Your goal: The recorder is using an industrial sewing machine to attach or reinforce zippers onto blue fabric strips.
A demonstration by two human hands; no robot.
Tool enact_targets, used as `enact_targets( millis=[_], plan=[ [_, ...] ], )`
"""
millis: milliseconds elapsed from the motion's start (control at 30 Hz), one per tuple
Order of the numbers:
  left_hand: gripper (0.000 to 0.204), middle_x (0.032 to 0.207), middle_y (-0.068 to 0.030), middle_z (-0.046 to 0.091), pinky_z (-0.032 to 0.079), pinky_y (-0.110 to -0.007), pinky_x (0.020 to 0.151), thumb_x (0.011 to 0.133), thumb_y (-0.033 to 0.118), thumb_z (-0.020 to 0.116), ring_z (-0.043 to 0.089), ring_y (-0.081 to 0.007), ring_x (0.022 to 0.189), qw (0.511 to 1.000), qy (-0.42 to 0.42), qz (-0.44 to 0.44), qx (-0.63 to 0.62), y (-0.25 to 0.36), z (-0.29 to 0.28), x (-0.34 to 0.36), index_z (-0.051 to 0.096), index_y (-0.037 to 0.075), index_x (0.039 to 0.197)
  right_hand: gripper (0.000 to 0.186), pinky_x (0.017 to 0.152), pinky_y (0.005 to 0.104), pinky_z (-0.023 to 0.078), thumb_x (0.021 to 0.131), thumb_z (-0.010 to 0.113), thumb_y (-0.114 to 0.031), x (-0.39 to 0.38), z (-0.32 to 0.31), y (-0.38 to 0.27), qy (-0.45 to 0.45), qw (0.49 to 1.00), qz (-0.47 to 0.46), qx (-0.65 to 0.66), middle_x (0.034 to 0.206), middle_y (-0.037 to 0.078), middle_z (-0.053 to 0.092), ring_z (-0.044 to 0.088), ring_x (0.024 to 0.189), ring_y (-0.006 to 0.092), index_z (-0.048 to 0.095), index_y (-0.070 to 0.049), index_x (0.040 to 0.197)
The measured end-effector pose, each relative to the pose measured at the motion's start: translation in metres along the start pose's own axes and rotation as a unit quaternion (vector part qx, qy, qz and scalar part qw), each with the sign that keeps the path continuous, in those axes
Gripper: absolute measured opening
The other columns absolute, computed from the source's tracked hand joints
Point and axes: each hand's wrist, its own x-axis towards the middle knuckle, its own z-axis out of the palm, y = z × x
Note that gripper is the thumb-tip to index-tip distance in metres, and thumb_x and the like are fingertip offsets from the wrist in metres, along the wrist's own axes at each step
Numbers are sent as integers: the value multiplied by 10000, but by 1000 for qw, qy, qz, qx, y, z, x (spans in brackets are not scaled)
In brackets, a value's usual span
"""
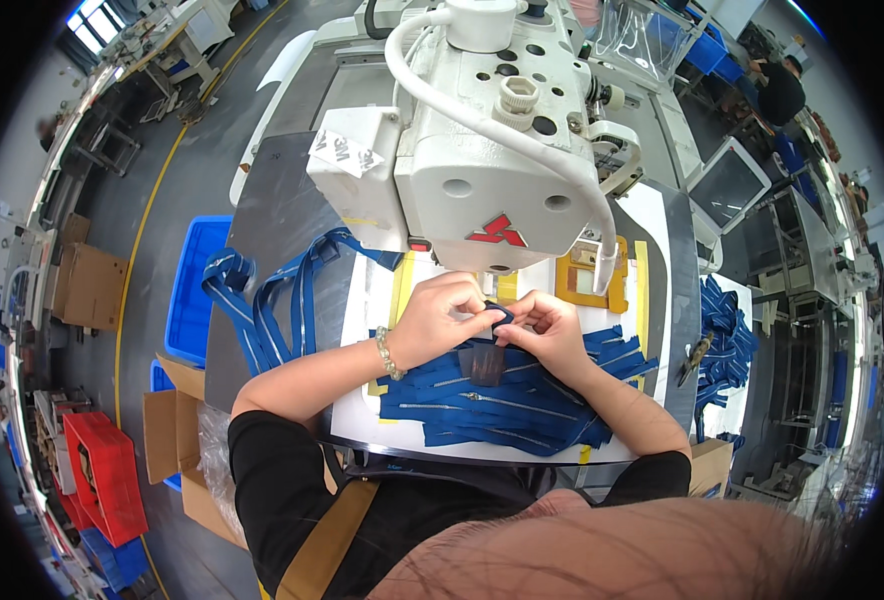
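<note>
Both hands meet in front of the sewing machine [497, 205], above the near part of the white work board [354, 415]. Thumb and fingers of the left hand [450, 318] are pinched on a small dark piece [500, 313]; those of the right hand [550, 333] grip it from the other side, the fingertips nearly touching. The piece is thus held up between the hands, its exact shape partly covered by the fingers. Just below it, a brown see-through patch [485, 364] lies over the pile of blue zippers [482, 408]; whether patch and piece are joined cannot be told. The zippers overlap, most lying roughly crosswise to the person. To the left, long blue zipper strips [304, 300] loop across the table and over its edge; to the right, a second heap of zippers [725, 340] lies near a small metal tool [696, 358]. Beside the machine head sits a yellow frame [592, 275].

The step in hand appears to be fine handling of the small piece, done by fingertip alone. The next move would call for a light, steady pinch from both sides, without disturbing the zippers beneath.
</note>
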Motion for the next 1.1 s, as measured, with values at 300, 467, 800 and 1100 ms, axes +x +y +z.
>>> enact_targets(
  millis=[300, 467, 800, 1100],
  plan=[
    [241, 657, -56, 534, 407, -279, 533, 765, 121, 768, 522, -158, 583, 1000, 9, -4, -15, 2, 0, -2, 575, 25, 656, 145, 667, 224, 521, 816, 705, 12, -2, 4, 1, 10, 996, -43, -82, 841, 71, 652, 650, 747, 113, 594, 42, 903],
    [239, 668, -53, 568, 406, -283, 538, 749, 73, 772, 546, -168, 603, 999, -23, 34, 18, -1, -2, -2, 546, 43, 679, 114, 645, 225, 518, 829, 694, 5, -2, 3, 0, 2, 997, -34, -66, 819, 66, 643, 640, 713, 107, 589, 30, 866],
    [333, 643, -156, 547, 413, -407, 580, 926, 310, 557, 563, -335, 633, 981, -175, -11, 81, -11, -10, 1, 502, 25, 763, 114, 656, 232, 530, 841, 681, 6, 1, -2, 2, -2, 1000, 12, 12, 825, 77, 648, 649, 727, 116, 577, 21, 883],
    [286, 655, -172, 552, 406, -405, 573, 918, 249, 569, 549, -349, 617, 982, -174, -29, 64, -13, -11, 7, 519, 22, 752, 122, 732, 252, 549, 856, 653, 19, 3, -1, 2, 5, 999, 47, 19, 879, 100, 657, 673, 785, 149, 561, 21, 937]
  ],
)
